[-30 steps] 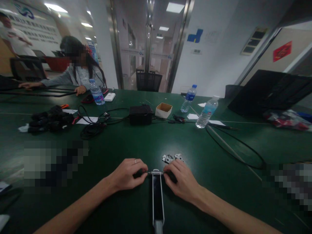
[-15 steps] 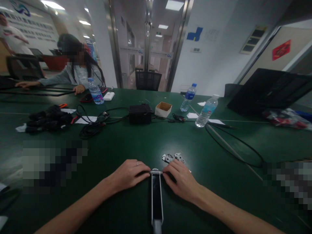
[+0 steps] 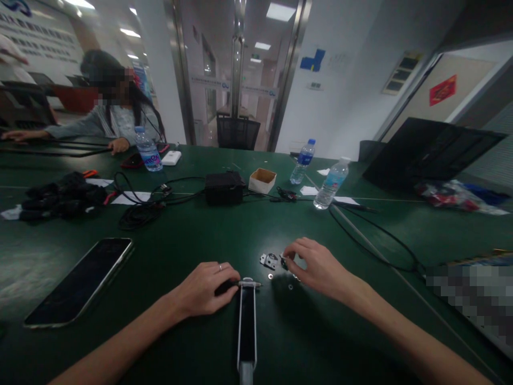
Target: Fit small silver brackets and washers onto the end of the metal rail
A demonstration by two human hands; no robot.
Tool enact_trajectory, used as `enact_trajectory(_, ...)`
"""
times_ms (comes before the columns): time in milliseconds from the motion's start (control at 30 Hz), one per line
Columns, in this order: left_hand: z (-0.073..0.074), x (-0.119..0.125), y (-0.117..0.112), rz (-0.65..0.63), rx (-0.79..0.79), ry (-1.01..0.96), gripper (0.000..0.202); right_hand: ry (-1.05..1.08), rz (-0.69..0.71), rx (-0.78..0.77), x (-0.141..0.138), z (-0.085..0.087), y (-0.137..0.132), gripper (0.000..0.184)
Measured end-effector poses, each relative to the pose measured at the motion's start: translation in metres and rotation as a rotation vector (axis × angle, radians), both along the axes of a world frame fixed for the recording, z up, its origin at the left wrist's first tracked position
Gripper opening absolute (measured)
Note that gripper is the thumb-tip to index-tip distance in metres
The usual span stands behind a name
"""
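A long narrow frame [image 3: 247, 326] with a silver rim and black face lies in front of me, a thin metal rod [image 3: 249, 284] across its far end. My left hand [image 3: 208, 287], with a ring on one finger, pinches the rod's left end. My right hand [image 3: 320, 267] is closed at the fingertips on a small metal bracket [image 3: 283, 262], partly hidden by the fingers. Just left of it lies another metal bracket [image 3: 269, 261]. Near them on the table are a small nut [image 3: 270, 276] and a second nut [image 3: 290, 287].
A phone [image 3: 82, 280] lies to the left. Farther back are black cables [image 3: 140, 214], a black box [image 3: 224, 187], a small open carton [image 3: 262, 181] and several water bottles [image 3: 332, 183]. A person [image 3: 116, 117] sits across at the left. A dark monitor [image 3: 428, 155] stands at right.
My right hand has let go of the rod's right end and moved away to the right, onto a metal bracket. My left hand stays at the rod. The view has shifted slightly.
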State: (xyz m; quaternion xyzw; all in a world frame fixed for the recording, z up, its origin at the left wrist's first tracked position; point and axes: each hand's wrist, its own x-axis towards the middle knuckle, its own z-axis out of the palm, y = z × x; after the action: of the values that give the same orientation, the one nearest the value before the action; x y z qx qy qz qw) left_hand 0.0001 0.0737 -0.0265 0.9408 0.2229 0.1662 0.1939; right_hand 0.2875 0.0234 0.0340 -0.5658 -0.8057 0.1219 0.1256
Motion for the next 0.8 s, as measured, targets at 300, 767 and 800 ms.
enact_trajectory(300,0.0,0.0,0.001,-0.05,-0.007,-0.053,0.017,-0.181,0.075,-0.258,0.008,0.009,-0.002,0.02)
enact_trajectory(767,0.003,0.0,-0.001,-0.052,0.009,-0.032,0.017,-0.209,0.051,-0.419,0.015,0.006,0.004,0.017)
enact_trajectory(800,0.003,0.001,-0.001,-0.05,0.014,-0.03,0.016,-0.209,0.046,-0.427,0.015,0.006,0.004,0.017)
